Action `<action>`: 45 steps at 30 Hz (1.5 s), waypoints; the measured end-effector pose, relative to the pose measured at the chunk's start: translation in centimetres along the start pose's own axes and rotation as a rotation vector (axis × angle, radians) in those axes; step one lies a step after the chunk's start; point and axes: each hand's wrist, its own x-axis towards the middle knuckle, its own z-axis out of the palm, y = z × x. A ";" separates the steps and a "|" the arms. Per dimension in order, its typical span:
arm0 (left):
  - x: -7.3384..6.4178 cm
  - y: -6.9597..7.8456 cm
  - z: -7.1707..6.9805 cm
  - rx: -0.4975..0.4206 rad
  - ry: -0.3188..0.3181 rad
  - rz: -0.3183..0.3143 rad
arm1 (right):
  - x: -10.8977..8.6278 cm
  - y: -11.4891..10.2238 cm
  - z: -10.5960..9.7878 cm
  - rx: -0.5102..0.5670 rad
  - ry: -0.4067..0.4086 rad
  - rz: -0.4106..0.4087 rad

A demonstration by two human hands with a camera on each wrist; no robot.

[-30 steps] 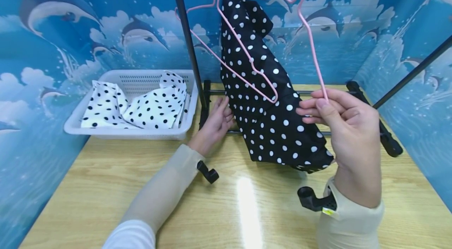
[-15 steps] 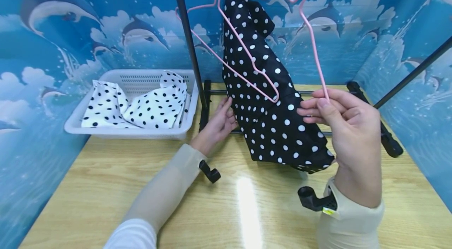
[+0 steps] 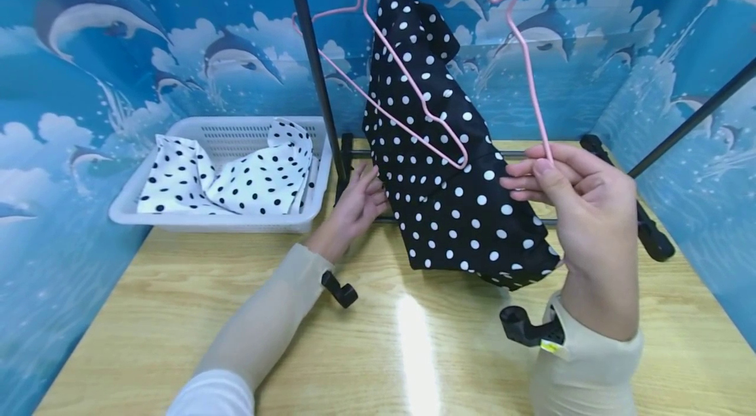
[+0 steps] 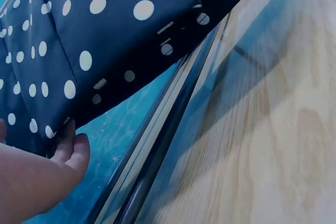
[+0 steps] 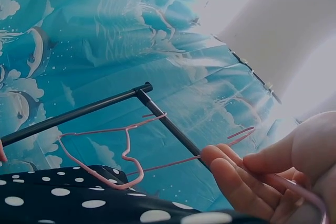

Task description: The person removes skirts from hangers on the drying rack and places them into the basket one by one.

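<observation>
nudged slightly left since a moment ago, the black dotted cloth seems half hung, the left grip pinching its edge, the right grip pinching the pink hanger's bare arm, with white dotted cloth unhung in the basket.
</observation>
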 end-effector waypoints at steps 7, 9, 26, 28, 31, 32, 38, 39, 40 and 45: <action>-1.3 0.4 -0.8 -0.021 -0.029 0.114 | 0.1 0.1 -0.1 -0.035 0.001 0.003; -1.6 0.6 -1.0 -0.024 -0.034 0.157 | 0.1 0.1 -0.1 -0.039 0.005 0.000; -2.4 1.2 -2.1 0.584 -0.230 0.529 | 0.1 0.1 -0.3 -0.068 0.014 -0.001; -2.4 1.3 -2.1 0.640 -0.223 0.555 | 0.1 0.1 -0.2 -0.073 0.013 -0.001; -2.4 1.3 -2.1 0.757 -0.185 0.607 | 0.1 0.1 -0.2 -0.075 0.006 0.002; -2.3 1.4 -2.0 0.805 -0.166 0.627 | 0.1 0.1 -0.2 -0.071 0.003 0.004; -2.2 1.2 -1.4 0.989 -0.042 0.747 | 0.1 0.2 -0.1 -0.075 -0.002 0.008; -2.2 1.1 -1.3 1.008 -0.015 0.759 | 0.1 0.2 -0.1 -0.077 -0.003 0.007; -2.1 1.0 -1.2 1.033 0.019 0.766 | 0.1 0.2 -0.1 -0.074 -0.003 0.008; -1.8 0.5 -0.9 1.019 0.122 0.771 | 0.0 0.2 0.0 -0.068 0.000 0.009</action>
